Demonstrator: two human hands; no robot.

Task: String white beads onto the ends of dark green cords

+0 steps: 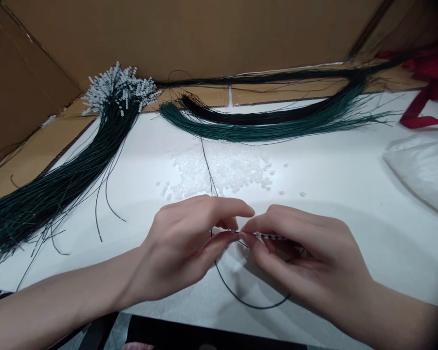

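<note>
The dark cord (209, 167) runs away across the table; left hand (184, 243) and right hand (306, 257), fingertips meeting, both pinch its beaded end.

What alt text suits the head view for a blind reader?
A left hand and right hand pinch a thin dark cord between them above a white table. Beyond lie loose white beads and green cord bundles.

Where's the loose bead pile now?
Head view: the loose beads lie mid-table, just beyond the left hand and right hand, short of the green cord bundle.
</note>
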